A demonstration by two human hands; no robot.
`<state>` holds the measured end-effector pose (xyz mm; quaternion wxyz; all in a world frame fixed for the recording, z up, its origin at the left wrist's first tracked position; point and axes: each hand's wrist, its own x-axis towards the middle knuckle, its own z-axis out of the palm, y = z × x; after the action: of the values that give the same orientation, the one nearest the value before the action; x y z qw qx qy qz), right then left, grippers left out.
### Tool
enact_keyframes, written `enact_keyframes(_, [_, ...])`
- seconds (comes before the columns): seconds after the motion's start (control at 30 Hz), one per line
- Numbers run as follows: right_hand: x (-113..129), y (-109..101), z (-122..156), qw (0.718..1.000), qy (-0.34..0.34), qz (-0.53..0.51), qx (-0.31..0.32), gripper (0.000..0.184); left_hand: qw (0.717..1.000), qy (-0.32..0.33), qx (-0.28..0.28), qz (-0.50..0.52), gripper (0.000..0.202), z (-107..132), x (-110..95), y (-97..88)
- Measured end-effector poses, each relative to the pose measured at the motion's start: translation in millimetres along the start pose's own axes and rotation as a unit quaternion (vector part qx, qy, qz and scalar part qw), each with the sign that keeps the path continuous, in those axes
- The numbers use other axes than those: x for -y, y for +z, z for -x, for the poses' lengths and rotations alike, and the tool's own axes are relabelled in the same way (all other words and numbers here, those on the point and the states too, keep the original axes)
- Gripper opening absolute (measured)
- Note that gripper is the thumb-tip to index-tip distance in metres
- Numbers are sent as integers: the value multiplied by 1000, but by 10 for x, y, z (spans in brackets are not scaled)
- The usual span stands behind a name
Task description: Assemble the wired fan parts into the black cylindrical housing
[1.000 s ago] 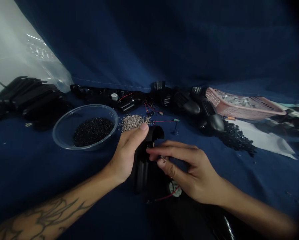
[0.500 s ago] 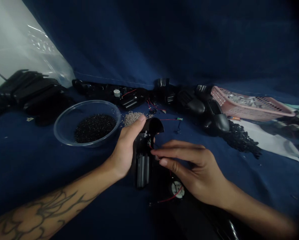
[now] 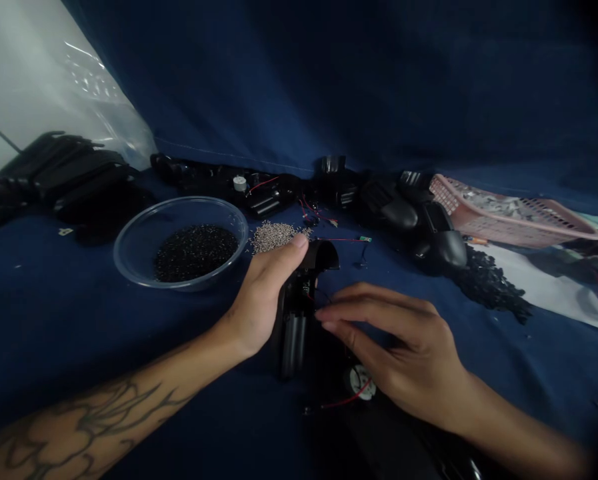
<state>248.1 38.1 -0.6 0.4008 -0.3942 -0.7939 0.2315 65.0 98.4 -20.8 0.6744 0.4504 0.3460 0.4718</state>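
My left hand (image 3: pixel 269 293) is wrapped around a black plastic housing (image 3: pixel 295 343), its thumb along the curved top end. The housing stands with its open inner side towards me, showing ribbed grooves and small wires inside. At the housing's right edge, the thumb and index finger of my right hand (image 3: pixel 409 347) are pinched together. What they hold is too small and dark to name. Thin wires show close to these fingertips. Below my right hand lies a round white part (image 3: pixel 363 383) with a red wire (image 3: pixel 341 403), partly covered by the hand.
A clear bowl (image 3: pixel 121 263) of small black pieces stands left, beside a pile of small silvery pieces (image 3: pixel 273 235). Behind are black housings (image 3: pixel 396 210) and a small green circuit board (image 3: pixel 365 239). A pink basket (image 3: pixel 509 225) stands right, near black pieces (image 3: pixel 496 283) on white paper (image 3: pixel 559 283).
The view has shifted slightly, so most things sit a little further right. My right fingertips have closed together, hiding the small reddish thing seen between them before. My left hand keeps its hold on the housing.
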Motion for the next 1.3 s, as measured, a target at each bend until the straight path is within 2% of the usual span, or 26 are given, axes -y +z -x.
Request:
enact_keyframes(0.17, [4, -12, -1, 1000, 15, -5, 4, 24, 1000, 13, 4, -1, 48, 8, -3, 17])
enact_keyframes(0.37, [43, -21, -12, 999, -31, -31, -29, 26, 999, 12, 27, -33, 47, 32, 7, -7])
enact_keyframes(0.67, [66, -20, -7, 998, -49, -20, -16, 35, 999, -24, 36, 6, 52, 16, 2, -3])
enact_keyframes(0.87, [70, -45, -14, 995, -85, 22, -43, 28, 999, -27, 35, 13, 49, 15, 10, 1])
enact_keyframes(0.97, [91, -38, 1, 992, -103, 46, -57, 32, 999, -27, 40, 7, 51, 23, 2, 7])
enact_keyframes(1.1, [122, -20, 20, 989, -91, 60, -95, 37, 999, -7, 44, -29, 53, 32, -27, 20])
enact_keyframes(1.17, [126, -15, 13, 990, -96, 55, -83, 32, 998, 1, 47, -38, 53, 34, -38, 25])
enact_keyframes(1.3, [110, -18, -19, 987, -153, 38, 2, 25, 997, 7, 66, -37, 54, 38, -37, 28])
